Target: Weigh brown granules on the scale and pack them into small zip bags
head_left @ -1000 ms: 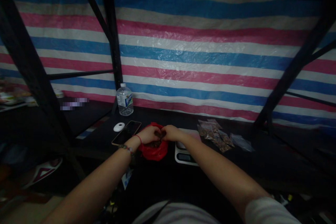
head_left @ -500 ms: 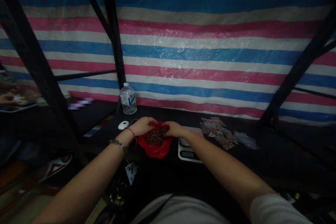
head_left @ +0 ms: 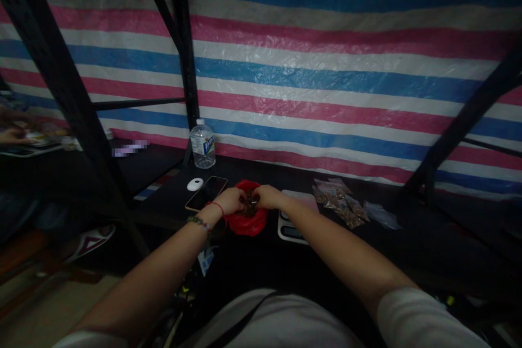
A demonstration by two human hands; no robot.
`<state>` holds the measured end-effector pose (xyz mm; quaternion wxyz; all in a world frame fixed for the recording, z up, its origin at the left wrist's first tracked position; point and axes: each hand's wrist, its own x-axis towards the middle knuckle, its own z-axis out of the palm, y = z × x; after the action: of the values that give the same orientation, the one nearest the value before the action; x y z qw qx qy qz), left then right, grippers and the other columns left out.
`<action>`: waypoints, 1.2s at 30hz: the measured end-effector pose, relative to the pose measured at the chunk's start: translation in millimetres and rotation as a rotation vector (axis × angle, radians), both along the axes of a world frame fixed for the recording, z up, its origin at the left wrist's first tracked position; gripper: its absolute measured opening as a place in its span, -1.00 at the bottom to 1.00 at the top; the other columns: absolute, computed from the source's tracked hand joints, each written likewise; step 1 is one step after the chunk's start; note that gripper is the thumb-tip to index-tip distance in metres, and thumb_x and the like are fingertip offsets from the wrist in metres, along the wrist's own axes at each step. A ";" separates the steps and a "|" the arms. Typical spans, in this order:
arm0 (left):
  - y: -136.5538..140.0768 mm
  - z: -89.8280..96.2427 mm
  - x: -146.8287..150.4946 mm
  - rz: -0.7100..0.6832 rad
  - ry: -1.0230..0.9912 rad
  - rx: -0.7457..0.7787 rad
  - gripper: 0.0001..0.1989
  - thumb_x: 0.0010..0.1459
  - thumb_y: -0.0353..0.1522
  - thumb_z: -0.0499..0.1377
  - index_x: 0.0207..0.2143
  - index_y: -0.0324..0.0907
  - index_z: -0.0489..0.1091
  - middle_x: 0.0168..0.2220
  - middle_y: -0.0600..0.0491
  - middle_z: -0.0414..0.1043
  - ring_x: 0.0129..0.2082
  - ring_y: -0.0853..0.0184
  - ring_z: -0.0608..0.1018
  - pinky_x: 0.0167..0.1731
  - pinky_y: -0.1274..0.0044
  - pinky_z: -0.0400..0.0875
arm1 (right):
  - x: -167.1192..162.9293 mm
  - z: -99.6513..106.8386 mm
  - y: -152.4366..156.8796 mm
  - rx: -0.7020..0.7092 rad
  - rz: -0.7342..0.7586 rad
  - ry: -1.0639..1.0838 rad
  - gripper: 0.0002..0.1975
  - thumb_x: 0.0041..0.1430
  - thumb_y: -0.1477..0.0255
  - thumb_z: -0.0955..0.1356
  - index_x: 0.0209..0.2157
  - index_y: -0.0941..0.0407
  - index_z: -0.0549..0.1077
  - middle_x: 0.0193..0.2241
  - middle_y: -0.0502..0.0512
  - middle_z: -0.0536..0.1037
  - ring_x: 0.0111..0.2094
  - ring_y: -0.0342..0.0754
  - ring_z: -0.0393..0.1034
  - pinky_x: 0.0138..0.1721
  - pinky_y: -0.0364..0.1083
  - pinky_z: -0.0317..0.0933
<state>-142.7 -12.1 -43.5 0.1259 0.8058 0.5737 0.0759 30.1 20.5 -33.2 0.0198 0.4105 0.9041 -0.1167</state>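
A red plastic bag (head_left: 248, 227) stands open on the tabletop (head_left: 265, 169) between a smartphone (head_left: 207, 192) and a digital scale (head_left: 291, 232). The left hand (head_left: 234, 200) and right hand (head_left: 267, 196) are positioned close together at its mouth, fingers curled narrow at brown pieces (head_left: 248, 210); whether either grips any cannot be determined.

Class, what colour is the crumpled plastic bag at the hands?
The crumpled plastic bag is red, showing best in the head view.

Left hand (head_left: 234, 200) and right hand (head_left: 267, 197) touch brown pieces (head_left: 248, 210) in a red bag (head_left: 250, 225).
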 end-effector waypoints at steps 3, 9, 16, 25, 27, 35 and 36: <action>0.7 -2.7 2.2 0.005 -0.058 -0.010 -0.70 -0.02 -0.38 0.16 -0.19 -0.10 0.53 -0.25 0.05 0.57 -0.26 0.30 0.56 -0.28 0.58 0.36 | 2.0 -5.9 3.8 -0.046 -0.034 0.086 -0.67 -0.06 0.44 0.41 -0.17 0.10 0.56 -0.29 0.05 0.61 -0.30 -0.09 0.46 -0.36 -0.23 0.18; -1.4 0.9 3.4 0.002 -0.209 -0.040 -0.72 0.02 -0.40 0.13 -0.20 -0.17 0.51 -0.22 0.03 0.57 -0.20 0.28 0.56 -0.20 0.56 0.40 | 8.4 -12.1 2.7 -0.131 -0.082 0.282 -0.68 -0.10 0.46 0.46 -0.21 0.14 0.55 -0.28 0.06 0.59 -0.28 -0.09 0.45 -0.27 -0.20 0.21; 3.4 5.8 10.3 0.011 -0.660 -0.038 -0.67 -0.02 -0.53 0.06 -0.16 -0.27 0.43 -0.14 -0.05 0.54 -0.18 0.33 0.56 -0.12 0.53 0.44 | 11.0 -7.0 -5.7 -0.450 -0.143 0.637 -0.70 -0.11 0.62 0.43 -0.24 0.21 0.46 -0.34 0.04 0.56 -0.32 -0.13 0.45 -0.28 -0.20 0.28; -8.8 20.7 -7.6 -0.069 -0.195 -0.051 -0.72 0.01 -0.33 0.13 -0.23 -0.16 0.52 -0.28 0.05 0.56 -0.30 0.31 0.55 -0.29 0.58 0.38 | 25.2 -3.0 -11.2 -0.305 -0.145 0.567 -0.64 -0.11 0.63 0.43 -0.18 0.22 0.44 -0.27 0.12 0.56 -0.27 -0.10 0.46 -0.26 -0.19 0.29; -15.6 18.8 -1.9 -0.116 -0.060 -0.081 -0.72 -0.02 -0.23 0.19 -0.26 -0.12 0.54 -0.32 0.07 0.56 -0.34 0.31 0.54 -0.34 0.58 0.35 | 27.2 -1.0 -10.7 -0.178 -0.090 0.410 -0.67 -0.11 0.62 0.42 -0.21 0.21 0.49 -0.27 0.11 0.57 -0.29 -0.09 0.45 -0.26 -0.19 0.27; -24.5 12.4 19.8 -0.065 0.057 -0.026 -0.77 -0.06 -0.28 0.23 -0.32 -0.13 0.56 -0.34 0.02 0.56 -0.34 0.29 0.53 -0.32 0.57 0.32 | 21.4 5.9 -16.0 -0.049 0.025 0.114 -0.69 -0.07 0.57 0.37 -0.21 0.13 0.55 -0.27 0.07 0.60 -0.30 -0.09 0.45 -0.31 -0.21 0.21; -24.5 12.3 19.4 -0.065 0.045 -0.024 -0.77 -0.05 -0.29 0.22 -0.31 -0.13 0.56 -0.33 0.02 0.57 -0.34 0.30 0.53 -0.33 0.57 0.32 | 20.8 5.2 -15.8 -0.061 0.021 0.125 -0.68 -0.07 0.57 0.36 -0.21 0.13 0.55 -0.28 0.06 0.60 -0.31 -0.10 0.45 -0.32 -0.22 0.21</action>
<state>-123.3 -36.7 -31.2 0.1250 0.8240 0.5507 0.0468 50.8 4.7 -28.0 -0.0230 0.3921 0.9038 -0.1696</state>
